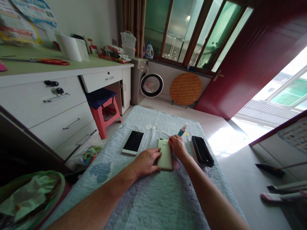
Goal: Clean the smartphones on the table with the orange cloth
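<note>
A gold smartphone [165, 156] lies back side up on the cloth-covered table, with "honor" lettering near its top. My left hand [148, 161] grips its left edge, the thumb near the lower corner. At the upper right edge is my right hand [178, 147], fingers closed; a reddish spot shows at the fingertips, too small to name. To the left lies a white smartphone [133, 142] with its dark screen up. A small spray bottle [182, 130] with a white cap is just beyond my right hand. Stacked dark phones [202, 151] lie to the right.
A quilted light-blue cloth [148, 204] covers the table. Left are a white-fronted desk [59, 111], a red stool [102, 118] and a green-rimmed basket [61, 183]. Beyond stand a washing machine [137, 83] with its door open and a round wooden tabletop [186, 88].
</note>
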Tool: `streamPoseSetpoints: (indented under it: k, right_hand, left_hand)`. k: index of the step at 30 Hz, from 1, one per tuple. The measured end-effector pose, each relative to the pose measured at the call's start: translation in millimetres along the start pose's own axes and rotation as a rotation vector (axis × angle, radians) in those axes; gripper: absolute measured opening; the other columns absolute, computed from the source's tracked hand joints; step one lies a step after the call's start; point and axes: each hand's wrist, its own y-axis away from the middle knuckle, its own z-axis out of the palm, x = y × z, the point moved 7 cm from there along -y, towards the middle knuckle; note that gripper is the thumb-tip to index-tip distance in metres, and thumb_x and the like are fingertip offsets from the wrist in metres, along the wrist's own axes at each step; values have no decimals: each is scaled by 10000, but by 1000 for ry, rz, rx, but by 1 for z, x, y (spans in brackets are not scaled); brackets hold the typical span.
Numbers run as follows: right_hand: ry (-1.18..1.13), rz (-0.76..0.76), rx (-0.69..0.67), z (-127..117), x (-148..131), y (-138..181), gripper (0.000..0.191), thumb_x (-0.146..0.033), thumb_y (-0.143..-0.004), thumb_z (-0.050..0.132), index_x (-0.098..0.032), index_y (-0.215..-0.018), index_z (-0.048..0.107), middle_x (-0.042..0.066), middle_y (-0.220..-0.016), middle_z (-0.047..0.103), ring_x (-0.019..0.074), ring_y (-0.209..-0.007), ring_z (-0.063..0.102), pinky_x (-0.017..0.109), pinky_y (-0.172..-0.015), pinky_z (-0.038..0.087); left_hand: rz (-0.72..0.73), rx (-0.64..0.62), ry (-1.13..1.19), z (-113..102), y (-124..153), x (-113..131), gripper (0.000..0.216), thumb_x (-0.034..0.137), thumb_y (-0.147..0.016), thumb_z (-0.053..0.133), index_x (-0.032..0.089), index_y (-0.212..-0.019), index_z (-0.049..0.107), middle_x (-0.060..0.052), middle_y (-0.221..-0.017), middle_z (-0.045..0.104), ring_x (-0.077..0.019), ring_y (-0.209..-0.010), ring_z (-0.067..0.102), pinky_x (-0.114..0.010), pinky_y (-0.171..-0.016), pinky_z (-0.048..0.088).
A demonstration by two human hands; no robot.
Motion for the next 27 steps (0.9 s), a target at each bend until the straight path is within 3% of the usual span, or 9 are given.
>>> streamPoseSetpoints:
  k: [8,12,18,22,27]
  right_hand:
    - [25,-156,-70,-1,-32,36,228,-108,-915,438,-167,-884,656,77,-961,580,189,-887,447,294,-816,392]
    - [-70,-219,-180,-4,-56,67,210,-123,-921,461,-182,-907,662,57,-957,578,176,-887,461,278,-809,412]
    - [-168,-274,-227,-9,-80,102,223,-100,-930,449,-211,-922,642,36,-938,589,159,-915,486,251,-815,418]
    - [-191,-270,-216,-8,-73,94,202,-120,-926,472,-211,-877,645,33,-888,595,159,-888,494,251,-777,418]
    - [-157,-235,-85,-2,-46,48,214,-125,-916,480,-185,-842,672,41,-876,611,162,-848,487,268,-775,395]
  left_hand:
    - [-1,-17,22,1,-1,-1,576,355,-678,755,152,-1195,600,-149,-1401,498,-287,-1273,484,-351,-1069,372]
    - [-8,-18,24,1,0,-1,653,374,-680,761,160,-1262,555,-142,-1407,495,-266,-1297,463,-355,-1098,338]
    - [-1,-19,25,2,-1,-3,580,391,-719,720,171,-1238,582,-131,-1408,496,-245,-1296,470,-342,-1082,353]
    - [-8,-26,37,1,-1,-2,594,391,-711,728,193,-1249,574,-114,-1416,491,-249,-1298,467,-349,-1086,347]
    - [4,-32,54,0,-2,-2,649,368,-667,753,231,-1269,552,-80,-1407,507,-272,-1288,473,-367,-1081,357]
